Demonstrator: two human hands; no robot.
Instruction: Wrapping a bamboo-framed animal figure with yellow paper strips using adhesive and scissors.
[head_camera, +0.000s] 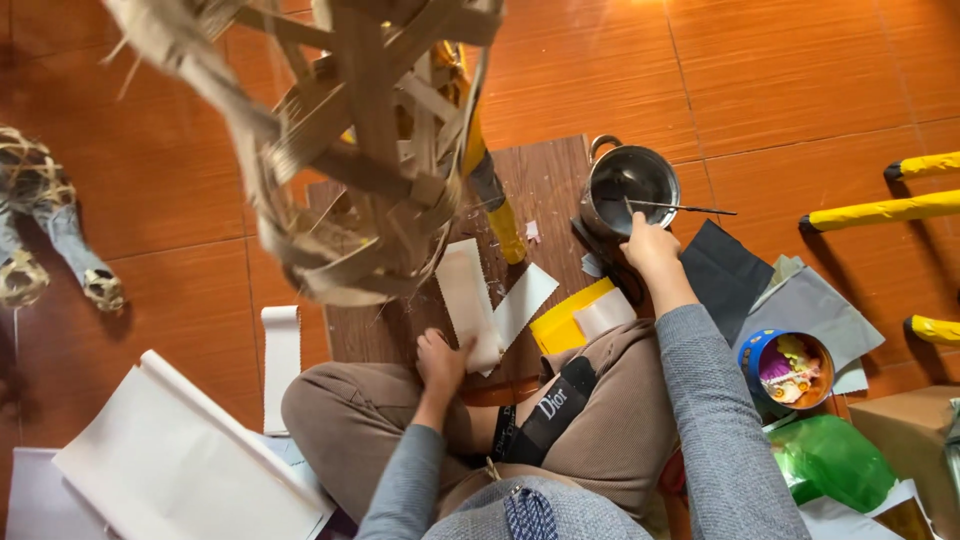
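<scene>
My left hand (441, 364) grips the lower end of a white paper strip (468, 300) that lies on a dark wooden board (545, 180) in front of my crossed legs. My right hand (648, 246) reaches out to a small metal pot (630, 188) and holds a thin stick or brush (680, 207) that rests across the pot's rim. A large woven bamboo frame (360, 150) hangs close to the camera and hides the board's left part. Another white paper piece (523, 300) and a yellow sheet (562, 322) lie between my hands.
A dark grey sheet (722, 272) and lighter grey paper (815, 310) lie right of the pot. A blue round tin (790, 368) with colourful bits, a green plastic bag (835, 462), yellow-wrapped sticks (880, 211), white paper rolls (190, 450) and woven figures (40, 215) sit on the orange tile floor.
</scene>
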